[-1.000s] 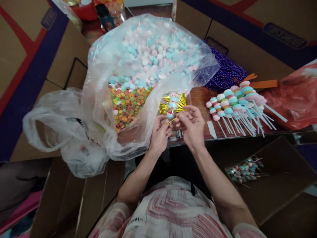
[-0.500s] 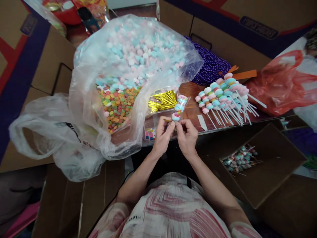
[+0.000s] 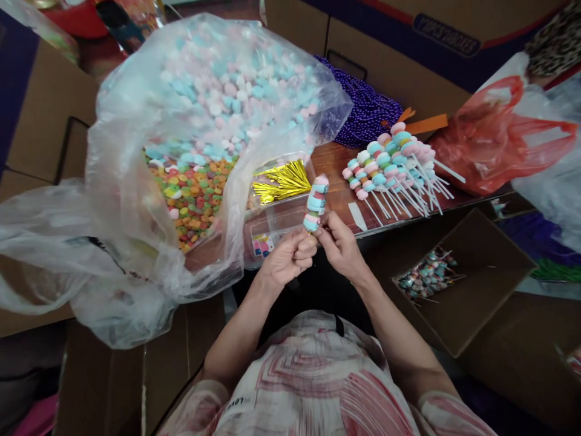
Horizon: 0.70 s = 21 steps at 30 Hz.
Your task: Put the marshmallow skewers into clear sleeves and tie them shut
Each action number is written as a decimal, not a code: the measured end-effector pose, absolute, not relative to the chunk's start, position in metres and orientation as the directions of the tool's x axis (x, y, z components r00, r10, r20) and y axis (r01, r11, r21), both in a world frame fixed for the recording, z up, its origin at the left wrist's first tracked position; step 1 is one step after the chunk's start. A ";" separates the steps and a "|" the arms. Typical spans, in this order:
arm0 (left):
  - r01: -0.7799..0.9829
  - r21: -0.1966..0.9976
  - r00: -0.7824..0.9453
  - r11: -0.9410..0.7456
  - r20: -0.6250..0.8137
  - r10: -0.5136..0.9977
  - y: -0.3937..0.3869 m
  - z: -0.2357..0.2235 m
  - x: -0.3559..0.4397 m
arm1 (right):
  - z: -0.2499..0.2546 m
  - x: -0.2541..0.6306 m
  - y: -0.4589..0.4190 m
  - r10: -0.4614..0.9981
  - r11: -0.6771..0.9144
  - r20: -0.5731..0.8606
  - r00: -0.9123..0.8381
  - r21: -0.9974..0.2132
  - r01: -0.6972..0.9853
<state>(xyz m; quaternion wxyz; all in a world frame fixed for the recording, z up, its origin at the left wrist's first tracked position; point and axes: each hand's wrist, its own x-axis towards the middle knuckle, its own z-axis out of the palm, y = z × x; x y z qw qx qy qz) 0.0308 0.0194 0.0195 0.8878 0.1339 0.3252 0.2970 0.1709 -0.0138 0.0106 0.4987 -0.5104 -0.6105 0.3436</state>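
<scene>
A wrapped candy skewer (image 3: 315, 204), stacked with pink and blue marshmallows in clear film, stands nearly upright between my hands at the table's front edge. Curled below the candy, my left hand (image 3: 289, 257) is closed around its lower end, so the stick is hidden. My right hand (image 3: 341, 247) pinches at the base of the wrapper with thumb and forefinger. A speck of yellow shows there, too small to make out fully. Just behind is a clear plastic tray (image 3: 309, 166) of gold twist ties (image 3: 282, 183). Unwrapped candy skewers (image 3: 393, 163) lie piled to the right.
A large clear bag (image 3: 236, 175) of marshmallows and ring gummies (image 3: 195, 194) covers the table's left. Purple bead strings (image 3: 367, 112) and a red plastic bag (image 3: 490, 145) lie behind and right. Below the edge, a cardboard box (image 3: 485, 297) holds wrapped skewers (image 3: 426, 275).
The candy skewer has become more upright. My left hand has turned and curled below it, while my right hand has shifted to the wrapper's right side. The whole view has swung slightly.
</scene>
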 end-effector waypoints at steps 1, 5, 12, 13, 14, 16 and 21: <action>-0.436 0.525 0.566 0.731 -0.471 0.677 0.017 0.018 0.033 | 0.008 0.171 -0.014 0.966 0.233 0.258 0.036 -0.919 0.317; -0.377 0.852 0.269 0.364 -0.275 0.923 0.008 0.009 0.041 | -0.002 0.167 -0.017 0.968 0.123 0.198 0.153 -0.909 0.399; -0.342 0.887 0.172 0.310 -0.265 0.949 0.013 0.006 0.039 | 0.006 0.164 -0.023 0.963 0.108 0.208 0.171 -0.881 0.460; -0.398 0.831 0.209 0.388 -0.330 0.921 0.016 0.007 0.039 | 0.006 0.164 -0.024 0.951 0.160 0.268 0.155 -0.853 0.496; -0.447 0.766 0.247 0.461 -0.390 0.887 0.019 0.008 0.039 | 0.005 0.164 -0.024 0.934 0.214 0.331 0.132 -0.818 0.533; -0.509 0.655 0.295 0.559 -0.477 0.828 0.023 0.011 0.040 | 0.001 0.165 -0.024 0.893 0.306 0.442 0.085 -0.733 0.607; -0.526 0.571 0.368 0.631 -0.516 0.773 0.019 0.020 0.042 | -0.008 0.168 -0.021 0.808 0.372 0.587 0.052 -0.576 0.728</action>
